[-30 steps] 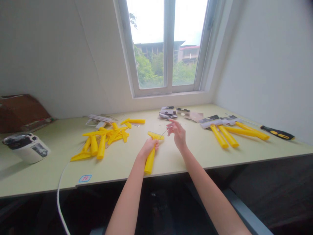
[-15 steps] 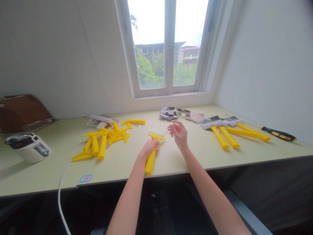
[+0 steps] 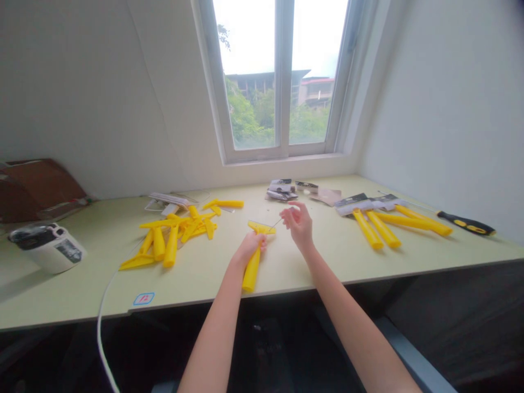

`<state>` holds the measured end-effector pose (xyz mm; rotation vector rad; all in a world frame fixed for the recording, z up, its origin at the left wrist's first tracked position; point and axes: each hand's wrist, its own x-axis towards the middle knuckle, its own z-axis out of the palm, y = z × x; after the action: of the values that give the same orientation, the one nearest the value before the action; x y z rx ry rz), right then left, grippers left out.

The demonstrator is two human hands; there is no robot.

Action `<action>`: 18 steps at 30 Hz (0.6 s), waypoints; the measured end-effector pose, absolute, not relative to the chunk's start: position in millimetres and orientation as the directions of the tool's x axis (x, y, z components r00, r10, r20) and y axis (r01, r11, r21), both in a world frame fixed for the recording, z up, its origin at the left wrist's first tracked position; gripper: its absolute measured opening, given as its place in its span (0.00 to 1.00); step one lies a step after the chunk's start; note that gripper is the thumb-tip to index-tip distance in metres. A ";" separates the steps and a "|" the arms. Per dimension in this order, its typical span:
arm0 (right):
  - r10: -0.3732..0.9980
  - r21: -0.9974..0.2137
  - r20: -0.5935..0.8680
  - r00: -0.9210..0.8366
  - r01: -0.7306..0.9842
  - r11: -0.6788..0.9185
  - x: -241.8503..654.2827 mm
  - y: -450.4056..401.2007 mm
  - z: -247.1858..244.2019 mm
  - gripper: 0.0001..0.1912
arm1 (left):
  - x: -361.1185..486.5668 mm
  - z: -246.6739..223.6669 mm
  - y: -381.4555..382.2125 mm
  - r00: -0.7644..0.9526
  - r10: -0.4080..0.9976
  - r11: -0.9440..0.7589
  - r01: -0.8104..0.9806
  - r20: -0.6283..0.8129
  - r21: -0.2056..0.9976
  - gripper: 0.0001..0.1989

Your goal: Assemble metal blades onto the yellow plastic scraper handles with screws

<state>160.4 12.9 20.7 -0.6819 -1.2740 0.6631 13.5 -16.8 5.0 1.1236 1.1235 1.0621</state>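
Observation:
My left hand [image 3: 250, 245] is closed around the neck of a yellow scraper [image 3: 252, 268], whose wide head points away from me and whose round handle end lies near the table's front edge. My right hand [image 3: 300, 222] is pinched on a thin metal rod [image 3: 277, 222], just right of the scraper. The rod slants down to the left, and its tip meets the scraper head. What the fingers cover at the rod's upper end is too small to tell.
Several yellow parts [image 3: 170, 245] lie piled on the left of the table [image 3: 196, 284], near a white canister [image 3: 53, 248]. Yellow-handled tools [image 3: 385, 232] in packaging and a black-yellow handle [image 3: 466, 222] lie right. Flat packets [image 3: 281, 188] rest below the window.
My right hand has shifted very slightly, with the thin rod still in its fingers. My left hand keeps its hold on the scraper.

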 end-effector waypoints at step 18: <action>0.771 -0.770 0.621 0.142 -0.074 0.634 159.6 11.2 21.0 0.16 | 14.6 11.2 -20.8 0.106 0.984 0.156 -0.097 -0.145 0.983 0.07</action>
<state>159.6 11.2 21.0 -0.6706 -1.2952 0.6808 14.6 -20.8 11.2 1.0674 1.1288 1.0752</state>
